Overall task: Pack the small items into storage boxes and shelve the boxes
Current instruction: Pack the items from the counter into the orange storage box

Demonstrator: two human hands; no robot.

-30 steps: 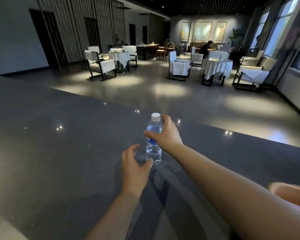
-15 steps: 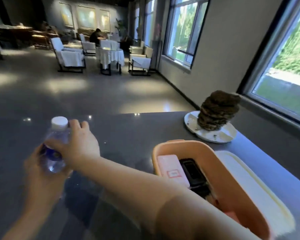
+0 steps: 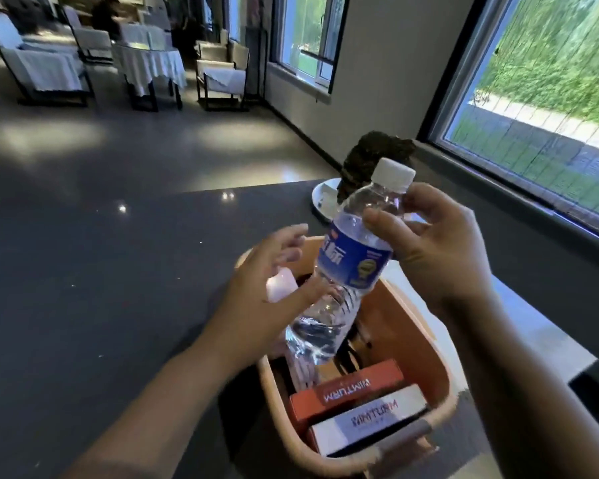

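A clear water bottle (image 3: 346, 271) with a blue label and white cap hangs tilted over the orange storage box (image 3: 429, 350), its base low inside the box. My right hand (image 3: 440, 257) grips the bottle near its neck. My left hand (image 3: 267, 292) rests against the bottle's lower half, fingers spread, thumb on its side. In the box lie an orange carton (image 3: 346, 392), a white carton (image 3: 367, 420), a pale pink item (image 3: 281, 283) and dark things partly hidden by the bottle.
The box stands on a dark grey counter (image 3: 101, 288). Its cream lid (image 3: 519, 326) lies to the right. A white plate (image 3: 324, 198) with a dark brown stack stands behind. Windows run along the right; chairs and clothed tables fill the far room.
The bottle has come from the counter's left side, rightward, to above and into the orange box. My view turned right and down with it. Both hands kept contact with the bottle.
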